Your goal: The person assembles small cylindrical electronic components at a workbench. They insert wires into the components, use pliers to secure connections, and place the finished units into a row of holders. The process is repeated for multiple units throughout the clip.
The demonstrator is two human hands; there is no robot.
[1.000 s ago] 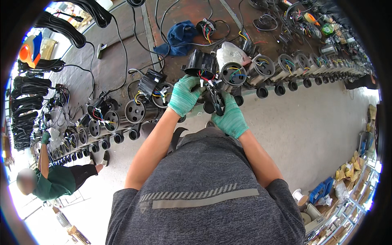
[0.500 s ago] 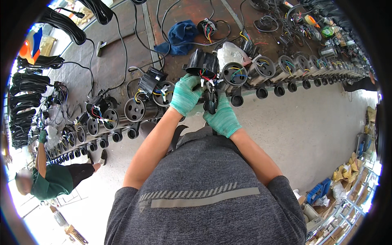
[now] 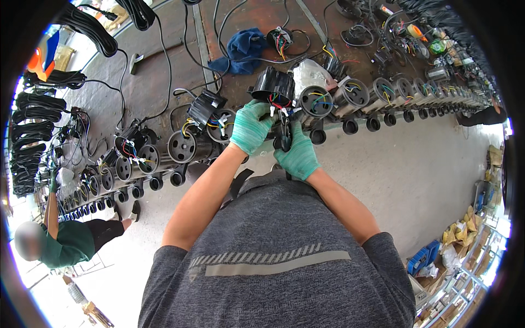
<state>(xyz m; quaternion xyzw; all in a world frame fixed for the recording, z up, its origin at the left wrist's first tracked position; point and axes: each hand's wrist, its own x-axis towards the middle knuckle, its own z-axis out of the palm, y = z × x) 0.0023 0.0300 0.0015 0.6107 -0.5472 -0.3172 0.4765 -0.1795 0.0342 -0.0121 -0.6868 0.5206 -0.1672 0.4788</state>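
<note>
My left hand (image 3: 251, 128), in a green knit glove, is closed at the near side of a black motor cap (image 3: 273, 85). Its fingertips pinch the coloured wires (image 3: 277, 100) that hang from the cap, beside small white connectors. In the matching glove, my right hand (image 3: 298, 154) wraps round dark-handled pliers (image 3: 285, 134), whose jaws point up at those wires. The fingers on the far side of the handles are partly hidden. Just right of the pliers stands a round, slotted motor housing (image 3: 316, 101) with blue and yellow wires showing.
A long row of similar housings (image 3: 181, 146) lines the bench edge. On the brown bench (image 3: 158, 65) lie a blue cloth (image 3: 244, 49), a clear plastic bag (image 3: 311, 76) and black cables. A co-worker in a green shirt (image 3: 71, 243) stands at the far left.
Both of my hands stay at the wires with almost no movement. The view has shifted slightly. At the left, the co-worker's head and arm have moved a little.
</note>
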